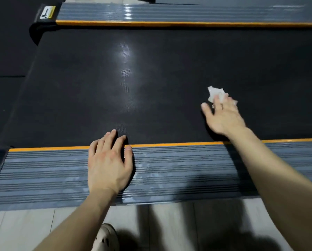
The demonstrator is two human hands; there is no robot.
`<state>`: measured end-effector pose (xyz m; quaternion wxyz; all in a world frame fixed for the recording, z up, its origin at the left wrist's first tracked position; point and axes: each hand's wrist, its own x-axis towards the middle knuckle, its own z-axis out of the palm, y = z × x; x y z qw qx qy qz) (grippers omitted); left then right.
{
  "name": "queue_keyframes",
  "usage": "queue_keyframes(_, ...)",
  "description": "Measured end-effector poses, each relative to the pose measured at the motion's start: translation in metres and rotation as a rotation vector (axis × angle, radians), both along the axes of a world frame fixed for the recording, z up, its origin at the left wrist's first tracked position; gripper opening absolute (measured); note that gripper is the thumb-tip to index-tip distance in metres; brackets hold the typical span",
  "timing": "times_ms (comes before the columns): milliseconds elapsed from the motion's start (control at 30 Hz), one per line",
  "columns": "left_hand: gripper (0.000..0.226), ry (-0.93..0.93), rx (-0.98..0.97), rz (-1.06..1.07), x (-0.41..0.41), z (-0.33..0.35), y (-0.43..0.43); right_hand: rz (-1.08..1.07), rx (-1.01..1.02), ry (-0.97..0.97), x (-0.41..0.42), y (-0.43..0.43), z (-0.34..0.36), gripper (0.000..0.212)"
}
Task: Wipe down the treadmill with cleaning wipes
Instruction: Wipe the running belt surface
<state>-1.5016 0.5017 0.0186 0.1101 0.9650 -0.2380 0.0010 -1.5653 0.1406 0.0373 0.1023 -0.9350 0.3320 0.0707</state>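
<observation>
The left hand (109, 163) lies flat, fingers spread, on the side rail (178, 169) nearer than the belt (133, 78), fingertips reaching onto the belt. The right hand (223, 116) stretches over the belt, thumb splayed, straight fingers pressing one crumpled wipe (215, 92) against it. Two rails show, the second (169, 13) beyond the belt; one shoe (106, 238).

One black treadmill belt (115, 78), two ribbed grey side rails, near rail (178, 171) and far rail (169, 12), two orange edge strips (169, 144), two yellow warning labels (47, 12), one crumpled white wipe (215, 93), two bare hands, left hand (109, 165), right hand (223, 116), one pale shoe (106, 238).
</observation>
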Motion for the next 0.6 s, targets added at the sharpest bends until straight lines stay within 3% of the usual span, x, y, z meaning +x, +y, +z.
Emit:
queue_keyframes(67,0.053,0.005,0.005,-0.004,0.000,0.000,-0.001,0.335,0.029,-0.117,-0.010,0.051,0.005,0.076)
queue_keyframes(133,0.053,0.000,0.002,-0.006,-0.001,-0.001,0.000,0.740,0.228,-0.050,-0.031,0.100,0.022,0.066)
queue_keyframes(167,0.052,-0.006,-0.004,-0.007,-0.001,0.000,0.000,0.826,0.275,0.000,-0.036,0.101,0.031,0.065)
queue_keyframes(233,0.051,-0.010,-0.008,-0.013,-0.001,0.000,0.000,0.751,0.195,0.031,-0.035,0.060,0.037,0.060)
queue_keyframes(300,0.050,-0.007,-0.006,-0.008,0.000,0.000,-0.001,0.404,0.039,0.088,-0.035,0.006,0.038,0.065)
queue_keyframes(367,0.050,0.008,0.001,-0.007,-0.001,0.001,0.000,0.040,0.007,0.134,-0.044,0.005,0.034,0.074)
queue_keyframes(400,0.051,0.008,-0.002,-0.007,-0.002,0.002,0.001,0.043,0.046,0.069,-0.047,0.028,0.030,0.074)
queue_keyframes(467,0.051,-0.002,-0.016,-0.014,-0.001,0.003,0.001,0.322,0.141,-0.050,-0.055,0.079,0.029,0.066)
queue_keyframes(533,0.050,-0.005,-0.014,-0.014,0.000,0.002,0.002,0.585,0.215,-0.007,-0.060,0.097,0.030,0.066)
queue_keyframes(600,0.048,-0.011,-0.003,-0.013,0.000,-0.002,0.003,0.552,0.169,0.092,-0.062,0.070,0.026,0.067)
